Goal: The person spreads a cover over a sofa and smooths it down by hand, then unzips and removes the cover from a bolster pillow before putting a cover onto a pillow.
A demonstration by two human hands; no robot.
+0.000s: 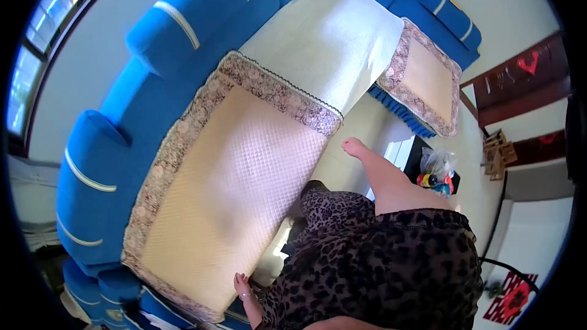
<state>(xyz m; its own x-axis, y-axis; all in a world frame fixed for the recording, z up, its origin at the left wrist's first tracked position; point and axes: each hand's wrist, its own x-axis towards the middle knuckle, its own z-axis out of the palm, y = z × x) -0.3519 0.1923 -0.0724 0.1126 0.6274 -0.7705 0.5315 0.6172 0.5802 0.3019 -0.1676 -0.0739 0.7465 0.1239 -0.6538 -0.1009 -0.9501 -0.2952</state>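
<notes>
My right hand point(353, 146) is closed in a fist with nothing visible in it. It hangs over the floor just off the near corner of a quilted sofa cover point(226, 165), apart from it. My left hand point(242, 283), with a band at the wrist, is at the cover's front edge. Its fingers look loosely bent and slightly apart, and I cannot tell whether they touch the fabric. The cream cover has a floral border and lies over the blue sofa point(131, 101). Beside it a plain whitish cover point(327, 30) is spread on the sofa's corner section.
A smaller floral-bordered cover point(431, 79) lies on the far seat. Behind my right arm, a low dark table point(417, 153) carries a plastic bag point(437, 162) and small bottles. Wooden stools point(498, 154) stand by the wall, near a dark red door point(520, 79).
</notes>
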